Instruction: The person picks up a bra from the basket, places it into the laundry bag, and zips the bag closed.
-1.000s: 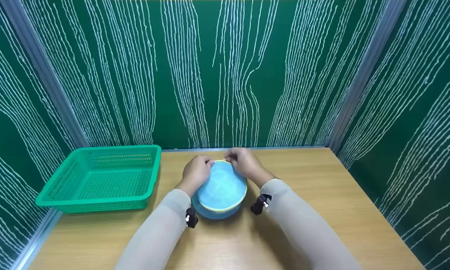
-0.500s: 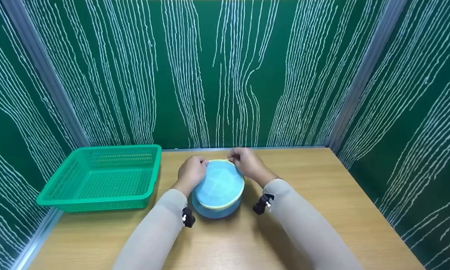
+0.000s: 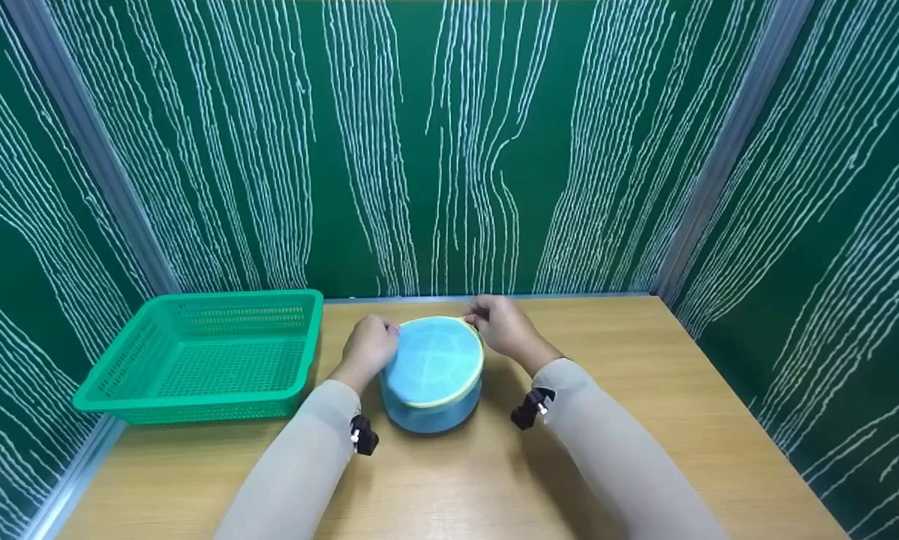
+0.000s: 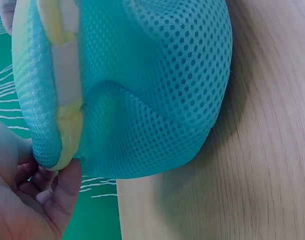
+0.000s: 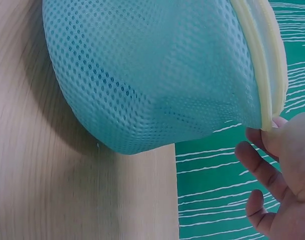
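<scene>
A light-blue mesh laundry bag [image 3: 434, 361] with yellow trim stands on the table between my hands, its round top tilted. My left hand [image 3: 369, 349] pinches the yellow-trimmed rim at the far left of the top; in the left wrist view, thumb and fingers [image 4: 67, 192] close on the yellow edging [image 4: 69, 132]. My right hand [image 3: 503, 328] pinches the trim at the far right. In the right wrist view, two yellow bands [image 5: 262, 75] run to that thumb and forefinger, while the other fingers [image 5: 265, 172] stay loosely bent. Whether a zip pull lies between the fingertips is hidden.
At the left of the wooden table [image 3: 607, 420] stands a green plastic basket [image 3: 194, 405] with slotted walls, nothing visible inside. Green panels [image 3: 464, 150] with wavy white lines enclose the back and sides.
My left hand has moved left and slightly nearer, while my right hand has shifted a little right. The gap between them is wider, and the bag's top has turned and shifted left.
</scene>
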Demonstrator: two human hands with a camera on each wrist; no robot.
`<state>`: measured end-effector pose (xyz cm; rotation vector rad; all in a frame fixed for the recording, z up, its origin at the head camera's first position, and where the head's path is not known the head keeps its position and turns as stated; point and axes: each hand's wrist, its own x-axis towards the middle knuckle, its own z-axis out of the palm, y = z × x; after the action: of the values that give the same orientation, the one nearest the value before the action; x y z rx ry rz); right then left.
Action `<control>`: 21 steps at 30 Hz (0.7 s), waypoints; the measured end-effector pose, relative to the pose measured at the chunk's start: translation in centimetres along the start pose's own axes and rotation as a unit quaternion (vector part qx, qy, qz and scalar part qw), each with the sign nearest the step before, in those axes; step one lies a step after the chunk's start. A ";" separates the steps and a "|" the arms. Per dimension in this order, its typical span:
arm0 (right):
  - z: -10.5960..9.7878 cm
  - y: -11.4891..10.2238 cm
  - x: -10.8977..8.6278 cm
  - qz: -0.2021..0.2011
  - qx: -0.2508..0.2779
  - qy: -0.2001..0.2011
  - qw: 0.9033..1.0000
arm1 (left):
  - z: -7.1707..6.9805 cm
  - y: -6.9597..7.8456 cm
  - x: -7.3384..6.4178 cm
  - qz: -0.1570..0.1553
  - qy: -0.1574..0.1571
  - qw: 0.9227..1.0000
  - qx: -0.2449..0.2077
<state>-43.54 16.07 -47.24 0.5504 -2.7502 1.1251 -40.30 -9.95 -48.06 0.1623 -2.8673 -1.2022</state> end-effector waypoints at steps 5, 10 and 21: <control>0.3 -0.1 0.0 0.026 0.005 0.004 1.000 | -0.1 -0.1 0.0 -0.023 -0.027 0.999 -0.036; 0.7 -0.2 0.1 0.045 0.024 0.011 0.999 | 0.0 0.1 0.0 -0.050 -0.059 0.993 -0.084; 1.0 -0.6 0.1 0.063 0.031 0.012 0.997 | 1.1 1.7 -0.7 0.035 -0.011 0.996 -0.085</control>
<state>-43.41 14.93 -47.53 0.3711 -2.7720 1.2402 -39.84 -7.94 -47.64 0.0452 -2.7459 -1.4333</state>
